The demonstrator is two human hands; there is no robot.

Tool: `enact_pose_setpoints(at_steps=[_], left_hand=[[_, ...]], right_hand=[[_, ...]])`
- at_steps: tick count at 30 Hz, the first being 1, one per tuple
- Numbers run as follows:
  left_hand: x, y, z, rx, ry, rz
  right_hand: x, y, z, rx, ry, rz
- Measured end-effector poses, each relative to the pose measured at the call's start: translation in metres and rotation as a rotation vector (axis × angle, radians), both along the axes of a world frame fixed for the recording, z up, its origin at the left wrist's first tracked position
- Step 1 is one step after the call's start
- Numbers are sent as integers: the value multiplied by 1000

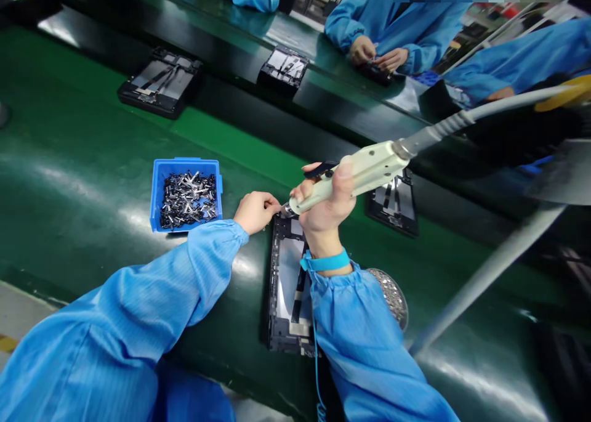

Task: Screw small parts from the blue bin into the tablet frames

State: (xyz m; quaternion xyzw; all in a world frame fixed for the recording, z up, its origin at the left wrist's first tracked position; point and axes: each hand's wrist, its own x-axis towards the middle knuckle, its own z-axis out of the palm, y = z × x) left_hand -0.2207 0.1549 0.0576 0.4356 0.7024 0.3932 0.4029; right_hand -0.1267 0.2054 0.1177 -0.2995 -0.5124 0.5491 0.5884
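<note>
In the head view my right hand (330, 209) is wrapped round a cream electric screwdriver (369, 166), its tip pointing down and left. The tip meets the top left corner of a black tablet-like device (287, 274) that lies with its inner parts showing. My left hand (255, 212) is closed in a pinch at that same corner, right beside the tip. Whatever its fingertips hold is too small to make out. My right forearm covers much of the device's right side. A light blue wrist strap (327, 261) with a cord circles my right wrist.
A blue bin (152, 194) of small metal and black parts stands left. A round dish of screws (392, 299) sits right, partly behind my sleeve. More devices (159, 83) lie beyond. A grey lamp arm (489, 280) slants across the right. Co-workers' hands (378, 55) are across the bench.
</note>
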Motion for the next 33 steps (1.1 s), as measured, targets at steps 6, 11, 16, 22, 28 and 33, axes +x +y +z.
enact_pose_setpoints(at_steps=[6, 11, 16, 22, 28, 33], left_hand=[[1, -1, 5, -13, 14, -3], [1, -2, 7, -5, 18, -8], [1, -1, 5, 1, 15, -9], [0, 0, -2, 16, 12, 7], [-4, 0, -3, 33, 69, 9], [-9, -2, 0, 60, 165, -10]], right_hand=[[-1, 4, -7, 50, -19, -16], [-3, 2, -6, 30, -4, 11], [-6, 0, -6, 36, -15, 60], [-8, -3, -7, 27, -12, 48], [3, -5, -12, 59, 79, 140], [4, -9, -9, 62, 76, 275]])
